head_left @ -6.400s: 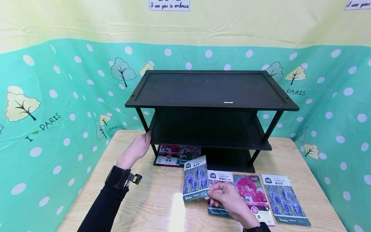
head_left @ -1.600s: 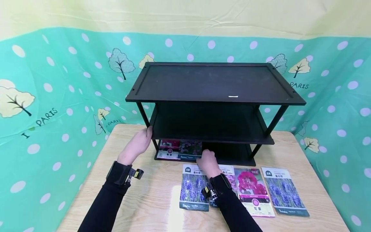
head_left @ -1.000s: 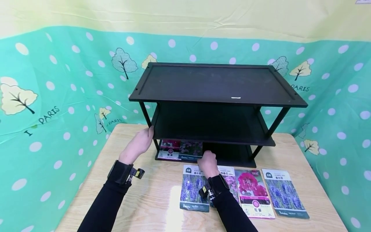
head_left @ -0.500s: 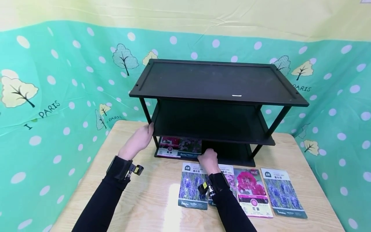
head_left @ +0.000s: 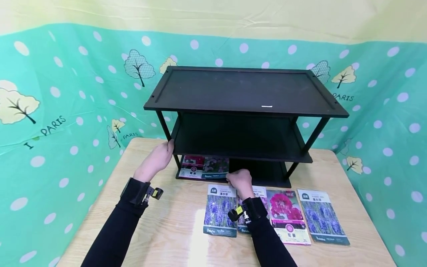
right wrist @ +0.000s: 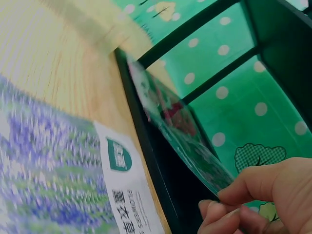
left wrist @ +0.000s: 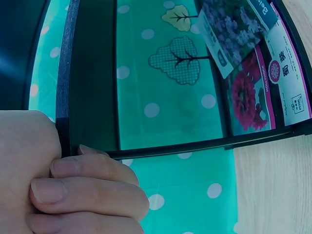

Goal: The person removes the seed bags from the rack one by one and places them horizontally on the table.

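Observation:
At the left front post of the black three-tier rack [head_left: 245, 91], my left hand [head_left: 155, 161] grips the end of the middle shelf, its fingers [left wrist: 92, 190] curled in the left wrist view. On the bottom shelf, my right hand [head_left: 241, 181] pinches the near right corner of a purple-flower seed packet [head_left: 216, 167] between thumb and fingers. That packet [right wrist: 200, 161] is tilted up off the shelf in the right wrist view. Left of it lies a red hollyhock seed packet [head_left: 192, 167], partly overlapped by the purple-flower one. Shelf and hand hide some of both.
On the wooden table [head_left: 166, 222] before the rack lie a lavender packet [head_left: 219, 211], a pink-flower packet [head_left: 263, 194] partly under my right wrist, a hollyhock packet [head_left: 288, 217] and another lavender packet [head_left: 323, 217]. A patterned green curtain [head_left: 83, 92] surrounds the table.
The lavender packet once in my right hand now lies leftmost in the table row. That hand has moved to the bottom shelf and just raised the purple-flower packet's near edge. My left hand keeps its grip.

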Action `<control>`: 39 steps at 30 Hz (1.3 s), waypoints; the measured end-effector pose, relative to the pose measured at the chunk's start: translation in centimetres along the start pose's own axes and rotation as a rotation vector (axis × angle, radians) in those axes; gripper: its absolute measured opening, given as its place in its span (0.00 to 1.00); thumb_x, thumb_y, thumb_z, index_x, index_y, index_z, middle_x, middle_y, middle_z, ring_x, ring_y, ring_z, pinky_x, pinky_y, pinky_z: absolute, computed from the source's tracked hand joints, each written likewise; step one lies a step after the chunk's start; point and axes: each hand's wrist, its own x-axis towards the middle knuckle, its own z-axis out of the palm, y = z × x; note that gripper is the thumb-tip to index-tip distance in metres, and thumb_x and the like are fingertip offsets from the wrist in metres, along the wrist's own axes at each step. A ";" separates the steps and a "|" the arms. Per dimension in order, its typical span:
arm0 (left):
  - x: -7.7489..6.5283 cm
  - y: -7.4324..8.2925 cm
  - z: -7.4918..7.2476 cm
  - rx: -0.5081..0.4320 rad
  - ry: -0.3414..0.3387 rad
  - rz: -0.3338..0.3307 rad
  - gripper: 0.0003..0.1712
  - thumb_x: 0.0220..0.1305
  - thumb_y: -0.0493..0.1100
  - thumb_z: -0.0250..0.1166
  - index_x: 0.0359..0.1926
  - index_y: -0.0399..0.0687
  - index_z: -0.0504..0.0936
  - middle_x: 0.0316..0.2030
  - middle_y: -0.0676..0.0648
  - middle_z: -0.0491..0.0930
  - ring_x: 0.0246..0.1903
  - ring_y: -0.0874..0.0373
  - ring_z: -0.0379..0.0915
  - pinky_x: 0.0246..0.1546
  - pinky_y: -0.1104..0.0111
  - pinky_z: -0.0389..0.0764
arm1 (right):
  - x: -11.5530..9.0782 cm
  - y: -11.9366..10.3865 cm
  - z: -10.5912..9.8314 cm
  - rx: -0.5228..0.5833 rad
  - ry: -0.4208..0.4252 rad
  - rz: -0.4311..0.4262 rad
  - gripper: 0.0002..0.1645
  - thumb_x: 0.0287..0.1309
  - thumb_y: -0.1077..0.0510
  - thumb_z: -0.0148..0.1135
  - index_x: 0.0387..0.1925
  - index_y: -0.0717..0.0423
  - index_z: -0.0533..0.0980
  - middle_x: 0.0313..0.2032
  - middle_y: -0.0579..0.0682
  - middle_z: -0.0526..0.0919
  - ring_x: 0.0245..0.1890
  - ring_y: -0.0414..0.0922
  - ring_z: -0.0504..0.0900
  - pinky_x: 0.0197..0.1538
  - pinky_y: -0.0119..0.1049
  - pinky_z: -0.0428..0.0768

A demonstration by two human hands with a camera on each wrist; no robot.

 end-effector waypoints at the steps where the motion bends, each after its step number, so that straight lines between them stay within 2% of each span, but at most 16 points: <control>1: 0.0 0.0 -0.1 -0.005 0.002 -0.002 0.35 0.75 0.53 0.25 0.57 0.31 0.70 0.22 0.47 0.63 0.23 0.52 0.68 0.25 0.64 0.70 | 0.0 0.0 0.0 0.055 -0.008 0.007 0.08 0.47 0.62 0.61 0.24 0.63 0.82 0.22 0.59 0.84 0.21 0.51 0.82 0.25 0.33 0.74; 4: 0.0 0.0 -0.2 0.010 0.010 0.027 0.34 0.75 0.51 0.26 0.58 0.30 0.69 0.22 0.47 0.63 0.24 0.52 0.69 0.26 0.64 0.70 | 0.2 0.1 -0.1 0.190 -0.040 0.027 0.06 0.44 0.67 0.60 0.27 0.68 0.80 0.21 0.59 0.82 0.18 0.46 0.79 0.24 0.34 0.75; 6: 0.1 0.0 -0.4 0.009 0.018 0.043 0.34 0.75 0.51 0.26 0.57 0.30 0.69 0.21 0.47 0.63 0.23 0.52 0.68 0.25 0.63 0.70 | 0.3 0.2 -0.2 0.227 -0.058 0.026 0.08 0.44 0.69 0.59 0.29 0.69 0.79 0.21 0.57 0.82 0.17 0.43 0.77 0.23 0.34 0.74; 10: 0.2 0.1 -0.7 -0.020 0.019 0.047 0.35 0.75 0.53 0.25 0.52 0.32 0.72 0.21 0.47 0.61 0.19 0.53 0.63 0.21 0.64 0.67 | 0.3 0.3 -0.5 0.236 -0.085 0.039 0.10 0.43 0.70 0.58 0.32 0.70 0.79 0.20 0.55 0.81 0.17 0.41 0.74 0.23 0.33 0.73; 14: 0.3 0.2 -0.7 -0.024 0.010 0.041 0.35 0.75 0.54 0.24 0.47 0.34 0.73 0.21 0.46 0.61 0.18 0.54 0.61 0.20 0.65 0.65 | 0.2 0.5 -0.7 0.266 -0.135 0.080 0.12 0.48 0.68 0.56 0.34 0.72 0.80 0.22 0.56 0.82 0.18 0.40 0.73 0.25 0.32 0.71; 17: 0.3 0.2 -0.6 -0.013 0.005 0.038 0.35 0.75 0.53 0.25 0.48 0.34 0.74 0.22 0.46 0.62 0.19 0.53 0.62 0.21 0.65 0.66 | 0.0 0.6 -0.9 0.290 -0.160 0.094 0.13 0.53 0.67 0.55 0.38 0.73 0.79 0.26 0.59 0.83 0.20 0.41 0.73 0.25 0.32 0.71; 23: 0.4 0.2 -0.4 -0.013 -0.001 0.016 0.37 0.75 0.54 0.24 0.52 0.33 0.73 0.21 0.47 0.62 0.20 0.53 0.64 0.21 0.64 0.68 | -0.6 0.5 -1.3 0.311 -0.160 0.091 0.13 0.54 0.68 0.55 0.40 0.71 0.79 0.30 0.60 0.84 0.21 0.40 0.74 0.26 0.31 0.72; 32: 0.2 -0.1 -0.2 0.021 0.010 0.043 0.32 0.75 0.49 0.27 0.55 0.30 0.70 0.22 0.46 0.65 0.21 0.53 0.66 0.25 0.64 0.70 | -1.5 0.1 -1.7 0.327 -0.168 0.056 0.13 0.52 0.68 0.57 0.40 0.70 0.78 0.28 0.57 0.85 0.21 0.39 0.76 0.24 0.28 0.74; 39: 0.0 0.0 -0.1 0.042 0.010 0.077 0.30 0.76 0.47 0.28 0.58 0.29 0.68 0.28 0.41 0.72 0.22 0.53 0.66 0.22 0.65 0.68 | -3.1 -0.7 -2.5 0.341 -0.226 0.032 0.14 0.53 0.68 0.57 0.42 0.68 0.78 0.32 0.60 0.85 0.23 0.40 0.77 0.28 0.30 0.75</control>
